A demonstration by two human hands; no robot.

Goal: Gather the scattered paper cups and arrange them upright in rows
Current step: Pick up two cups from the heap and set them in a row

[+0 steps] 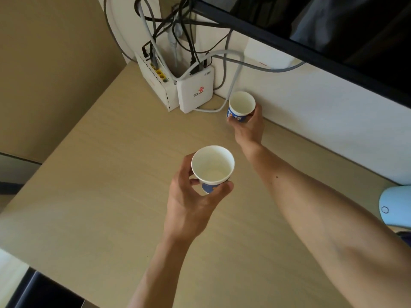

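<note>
Two white paper cups with blue print are in view, both upright and empty. My left hand (191, 201) grips the nearer cup (212, 167) above the middle of the wooden desk (100, 196), thumb on one side and fingers on the other. My right hand (249, 127) reaches to the back of the desk and holds the farther cup (241, 105) by its lower wall, close to the white wall panel. Whether either cup touches the desk is not clear.
Two white router boxes (195, 92) with a tangle of cables (178, 36) stand at the back of the desk, just left of the far cup. A dark monitor (333, 41) hangs over the back right. A pale blue device (395, 205) sits at the right edge.
</note>
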